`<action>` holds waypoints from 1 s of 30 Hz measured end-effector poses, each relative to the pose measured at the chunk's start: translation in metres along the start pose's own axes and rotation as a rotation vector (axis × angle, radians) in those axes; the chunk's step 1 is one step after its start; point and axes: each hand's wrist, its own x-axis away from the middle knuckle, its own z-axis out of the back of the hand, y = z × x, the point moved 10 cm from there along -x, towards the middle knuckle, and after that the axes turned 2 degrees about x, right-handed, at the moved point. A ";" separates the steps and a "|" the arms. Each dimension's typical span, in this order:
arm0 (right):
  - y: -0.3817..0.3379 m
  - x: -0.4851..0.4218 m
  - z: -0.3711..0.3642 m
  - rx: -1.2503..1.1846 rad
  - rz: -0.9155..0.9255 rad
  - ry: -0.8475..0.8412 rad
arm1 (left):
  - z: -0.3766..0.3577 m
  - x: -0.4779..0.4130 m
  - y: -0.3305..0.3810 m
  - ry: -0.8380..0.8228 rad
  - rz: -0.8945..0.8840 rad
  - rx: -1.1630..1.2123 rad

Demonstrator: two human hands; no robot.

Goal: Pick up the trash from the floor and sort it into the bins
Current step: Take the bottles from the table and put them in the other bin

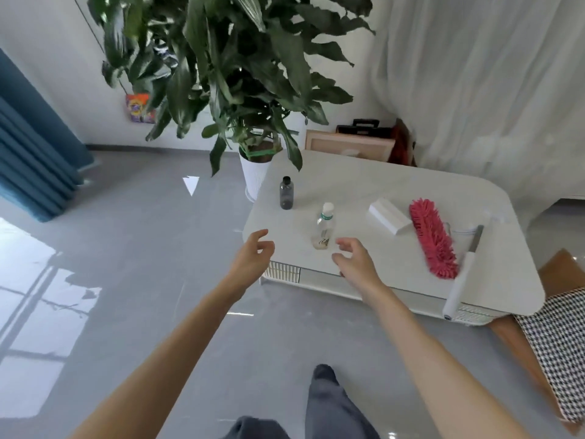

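we find the clear bottle [323, 226] upright on the table [348, 182], just up-left of the right grip [356, 263], seemingly untouched; it and the left grip [253, 255] are loosely open, empty.

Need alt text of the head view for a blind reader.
Left hand and right hand, both open and empty, reach toward a clear bottle standing on a white table, with a dark bottle and pink duster.

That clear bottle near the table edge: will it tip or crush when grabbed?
The clear bottle looks nearly empty, so probably light. Tall, narrow and upright, it may tip if nudged. It looks like thin plastic, so may dent.
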 end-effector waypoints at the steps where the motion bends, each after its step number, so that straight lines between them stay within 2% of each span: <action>1: -0.003 -0.019 0.006 0.034 -0.002 -0.021 | -0.006 -0.014 0.002 0.012 0.018 0.001; 7: -0.017 -0.133 0.019 0.255 0.023 -0.138 | -0.021 -0.103 0.002 0.119 0.133 0.026; 12: 0.002 -0.228 -0.002 0.442 0.026 -0.243 | -0.027 -0.200 -0.011 0.154 0.178 0.004; 17: 0.026 -0.301 -0.040 0.624 0.025 -0.350 | -0.038 -0.307 -0.023 0.141 0.239 -0.080; 22: 0.050 -0.332 -0.072 0.770 0.068 -0.489 | -0.051 -0.391 -0.033 0.104 0.264 -0.152; 26: 0.060 -0.357 -0.082 0.844 0.129 -0.461 | -0.059 -0.455 -0.043 0.104 0.248 -0.214; 30: 0.055 -0.382 -0.080 0.804 0.118 -0.396 | -0.069 -0.509 -0.046 0.116 0.202 -0.337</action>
